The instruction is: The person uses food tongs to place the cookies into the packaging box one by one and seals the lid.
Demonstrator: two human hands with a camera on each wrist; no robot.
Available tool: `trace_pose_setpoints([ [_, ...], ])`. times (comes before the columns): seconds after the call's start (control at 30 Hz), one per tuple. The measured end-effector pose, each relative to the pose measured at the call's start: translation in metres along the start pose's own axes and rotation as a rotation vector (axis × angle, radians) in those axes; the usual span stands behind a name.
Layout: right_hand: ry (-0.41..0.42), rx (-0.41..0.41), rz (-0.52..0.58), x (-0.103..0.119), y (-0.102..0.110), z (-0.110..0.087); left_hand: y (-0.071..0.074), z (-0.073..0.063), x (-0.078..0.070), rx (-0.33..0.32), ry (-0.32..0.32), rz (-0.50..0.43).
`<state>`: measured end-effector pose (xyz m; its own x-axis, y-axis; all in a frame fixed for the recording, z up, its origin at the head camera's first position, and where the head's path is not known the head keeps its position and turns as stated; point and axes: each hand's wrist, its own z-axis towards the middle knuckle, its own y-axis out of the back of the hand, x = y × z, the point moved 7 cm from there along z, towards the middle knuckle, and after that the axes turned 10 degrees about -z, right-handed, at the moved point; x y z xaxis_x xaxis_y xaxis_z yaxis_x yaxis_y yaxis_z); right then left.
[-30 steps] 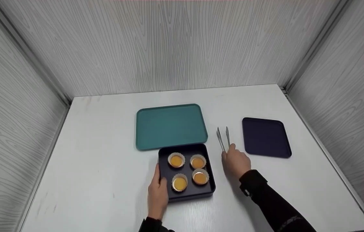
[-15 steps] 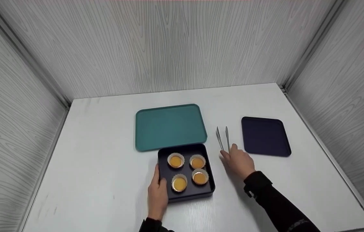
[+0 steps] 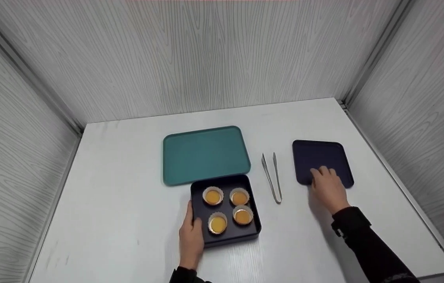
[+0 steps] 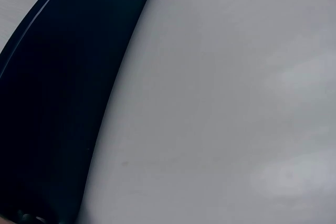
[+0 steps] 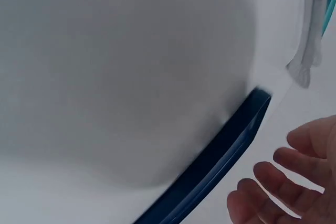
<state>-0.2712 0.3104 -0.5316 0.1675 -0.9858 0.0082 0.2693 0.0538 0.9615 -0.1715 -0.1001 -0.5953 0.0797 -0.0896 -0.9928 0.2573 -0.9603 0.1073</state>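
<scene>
In the head view a deep navy box (image 3: pixel 239 235) holds several egg tarts (image 3: pixel 218 224) in pale fluted cups. My left hand (image 3: pixel 191 240) grips the box at its left side, thumb by the rim. The left wrist view is mostly filled by the box's dark outer wall (image 4: pixel 63 93). My right hand (image 3: pixel 328 190) is over the near edge of a shallow navy square tray (image 3: pixel 316 154). In the right wrist view its fingers (image 5: pixel 283 181) are spread, bent slightly, beside the tray's edge. Metal tongs (image 3: pixel 278 200) lie loose on the table between box and tray, arms apart.
A teal rectangular tray (image 3: pixel 206 157) lies just behind the box, its near edge close to the box's back rim. Pale wood-grain walls enclose the white table (image 3: pixel 119 188) at the back and both sides.
My right hand has let go of the tongs, leaving them on the table, and has moved right to the navy tray's near edge. My left hand stays on the box.
</scene>
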Motion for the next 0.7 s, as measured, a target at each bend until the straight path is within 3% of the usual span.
trace_pose_setpoints([
  [0.3, 0.033, 0.16, -0.02, -0.03, -0.02, -0.014, 0.001, 0.0, 0.001, -0.004, 0.016, 0.001],
  [0.5, 0.039, 0.088, -0.039, -0.038, -0.02, -0.015, 0.0, 0.0, 0.001, -0.002, 0.02, 0.007],
  [0.7, 0.1, -0.006, -0.061, -0.039, -0.017, -0.017, 0.0, 0.0, 0.001, -0.002, 0.035, 0.011],
])
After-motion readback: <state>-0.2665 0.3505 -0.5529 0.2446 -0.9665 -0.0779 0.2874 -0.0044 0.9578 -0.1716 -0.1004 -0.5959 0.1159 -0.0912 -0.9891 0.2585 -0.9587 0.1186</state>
